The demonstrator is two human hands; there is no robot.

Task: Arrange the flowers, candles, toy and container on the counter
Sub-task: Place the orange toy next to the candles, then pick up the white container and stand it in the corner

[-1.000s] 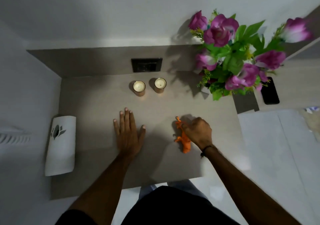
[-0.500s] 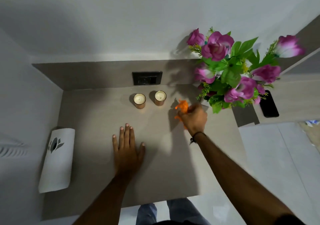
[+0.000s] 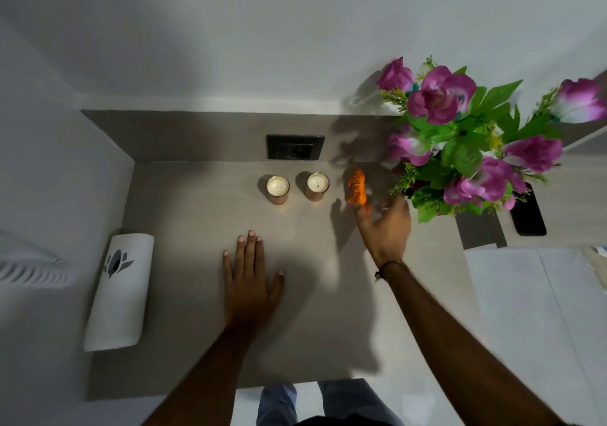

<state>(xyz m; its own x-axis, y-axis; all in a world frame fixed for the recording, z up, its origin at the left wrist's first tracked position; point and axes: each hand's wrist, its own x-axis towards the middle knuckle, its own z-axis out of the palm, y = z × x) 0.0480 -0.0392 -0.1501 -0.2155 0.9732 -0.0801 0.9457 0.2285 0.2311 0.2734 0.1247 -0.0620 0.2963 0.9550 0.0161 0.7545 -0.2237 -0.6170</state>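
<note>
An orange striped toy tiger [image 3: 357, 188] stands on the beige counter [image 3: 197, 228] near the back wall, right of two lit candles in copper cups [image 3: 278, 190] [image 3: 317, 186]. My right hand [image 3: 387, 228] hovers just behind the toy with its fingers spread; the thumb is close to the toy's rear, and nothing is gripped. My left hand [image 3: 250, 281] lies flat, palm down, on the middle of the counter. A bunch of purple flowers with green leaves [image 3: 460, 149] stands at the back right; its vase is hidden by the leaves. A white cylindrical container [image 3: 119, 291] lies on its side at the left edge.
A black wall socket [image 3: 295, 146] sits in the backsplash behind the candles. A black phone [image 3: 528, 213] lies on the counter right of the flowers. Walls close off the counter at the left and back. The front edge runs just above my legs.
My right hand carried the toy tiger from the counter's middle to the back beside the right candle, set it down and opened. The left hand stayed flat in place.
</note>
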